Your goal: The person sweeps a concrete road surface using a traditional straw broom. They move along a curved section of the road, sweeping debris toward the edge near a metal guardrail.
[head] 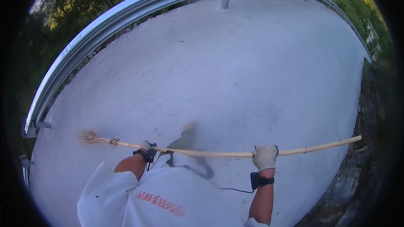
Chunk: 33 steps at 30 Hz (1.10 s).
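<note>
A long bamboo broom handle [217,154] lies almost level across the front of my body. At its left end is a bundle of dry twig bristles [91,137], bound where they meet the pole. My left hand [146,147], in a work glove, is closed around the pole not far from the bristles. Farther right, my right hand [265,157] grips the same pole in a pale glove, and the bare end sticks out beyond it. Both wrists carry black strapped devices, with a thin cable at the right one. One foot in a blurred shoe shows below the pole's middle.
Pale concrete road [221,69] spreads ahead of me. A metal guardrail [132,8] curves along the left and far edge, held by posts [226,0]. Trees and brush stand behind it. A rocky, dark verge [344,183] borders the road's right side.
</note>
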Each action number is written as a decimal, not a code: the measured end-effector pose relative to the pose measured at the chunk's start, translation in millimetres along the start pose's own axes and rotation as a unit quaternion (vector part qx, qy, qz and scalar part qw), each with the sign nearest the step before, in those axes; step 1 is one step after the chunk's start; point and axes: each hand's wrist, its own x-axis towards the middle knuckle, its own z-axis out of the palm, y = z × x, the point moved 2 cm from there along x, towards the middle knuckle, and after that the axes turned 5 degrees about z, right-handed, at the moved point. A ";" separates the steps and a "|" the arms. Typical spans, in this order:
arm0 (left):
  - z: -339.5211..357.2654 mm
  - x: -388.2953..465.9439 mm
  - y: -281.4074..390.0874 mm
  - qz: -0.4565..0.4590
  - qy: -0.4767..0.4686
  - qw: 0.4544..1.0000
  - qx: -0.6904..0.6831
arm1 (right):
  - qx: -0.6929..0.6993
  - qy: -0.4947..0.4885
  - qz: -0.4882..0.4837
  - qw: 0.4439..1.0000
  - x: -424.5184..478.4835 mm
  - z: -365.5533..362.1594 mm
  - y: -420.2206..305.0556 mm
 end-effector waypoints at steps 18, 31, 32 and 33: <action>-153.8 223.6 332.4 0.007 -0.015 0.639 -0.769 | 0.101 -0.122 0.233 0.960 64.0 -16.2 29.0; -136.2 239.5 396.2 -0.013 0.069 0.666 -0.743 | 0.086 -0.146 0.190 0.967 165.9 25.3 92.2; -130.4 244.4 387.1 -0.041 0.069 0.664 -0.743 | 0.081 -0.142 0.172 0.971 187.3 20.7 99.8; -120.6 245.2 379.2 -0.071 0.066 0.662 -0.743 | 0.075 -0.140 0.156 0.975 206.8 20.0 110.6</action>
